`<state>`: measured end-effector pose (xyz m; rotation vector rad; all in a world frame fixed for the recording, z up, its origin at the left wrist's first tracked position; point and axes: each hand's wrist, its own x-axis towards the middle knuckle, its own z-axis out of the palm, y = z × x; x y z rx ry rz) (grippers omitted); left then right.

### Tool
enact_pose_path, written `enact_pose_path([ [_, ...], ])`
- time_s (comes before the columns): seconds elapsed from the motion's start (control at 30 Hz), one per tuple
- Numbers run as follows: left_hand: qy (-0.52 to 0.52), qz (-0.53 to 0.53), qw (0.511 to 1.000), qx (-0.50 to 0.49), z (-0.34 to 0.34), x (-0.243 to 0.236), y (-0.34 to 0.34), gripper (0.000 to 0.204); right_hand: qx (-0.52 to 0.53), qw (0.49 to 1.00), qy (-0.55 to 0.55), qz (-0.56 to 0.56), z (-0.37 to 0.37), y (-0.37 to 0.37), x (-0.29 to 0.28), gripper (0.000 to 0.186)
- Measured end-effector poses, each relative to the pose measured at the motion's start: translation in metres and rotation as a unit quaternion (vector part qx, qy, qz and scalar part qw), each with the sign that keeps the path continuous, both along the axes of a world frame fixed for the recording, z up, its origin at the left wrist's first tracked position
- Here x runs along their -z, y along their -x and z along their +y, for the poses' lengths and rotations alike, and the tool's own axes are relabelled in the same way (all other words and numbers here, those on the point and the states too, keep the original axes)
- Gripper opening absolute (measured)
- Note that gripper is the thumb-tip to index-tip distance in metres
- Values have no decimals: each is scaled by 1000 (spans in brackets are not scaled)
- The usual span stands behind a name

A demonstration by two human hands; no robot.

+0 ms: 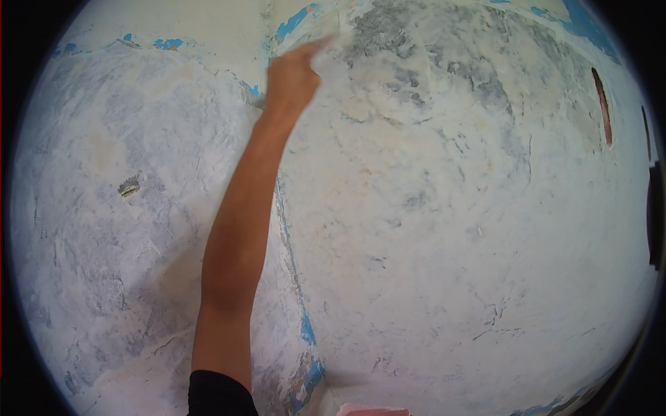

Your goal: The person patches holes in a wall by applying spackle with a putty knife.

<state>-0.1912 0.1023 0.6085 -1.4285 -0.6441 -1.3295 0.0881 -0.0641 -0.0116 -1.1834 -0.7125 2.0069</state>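
Note:
My left hand (293,80) is raised against the upper part of a patchy wall (416,229), just right of the inside corner. Its fingers are curled, with one finger stretched toward the upper right and smeared by motion. A pale blurred patch lies at that fingertip; whether it is a thin tool or wall coating does not show. Whitish filler covers most of the wall, and a darker grey area (402,55) lies right of the hand. At the bottom edge, part of a pink thing with a whitish rim (374,411) shows. My right hand is out of sight.
Blue paint flakes (307,329) run down the corner seam. The left wall (104,256) has a small chipped hole (129,186). A long narrow slot (603,107) is cut into the wall at the far right, near a dark upright shape (655,215) at the rim.

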Motion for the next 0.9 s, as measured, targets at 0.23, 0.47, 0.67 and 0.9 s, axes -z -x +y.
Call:
enact_pose_path([
  [0.23, 60, -281, 952, -108, 0, -90, 10, 33, 19, 999, -31, 10, -2, -8, 30, 93],
  [0.47, 21, -121, 987, -105, 32, -78, -100, 38, 10, 998, -58, 7, -1, -1, 76, 95],
  [0.67, 68, -31, 996, -43, 8, -11, -120, 47, 18, 997, -77, 3, -7, -10, 113, 97],
  [0.9, -56, -51, 992, -99, 1, -78, -48, 35, -11, 994, -108, 3, 6, -10, 130, 100],
])
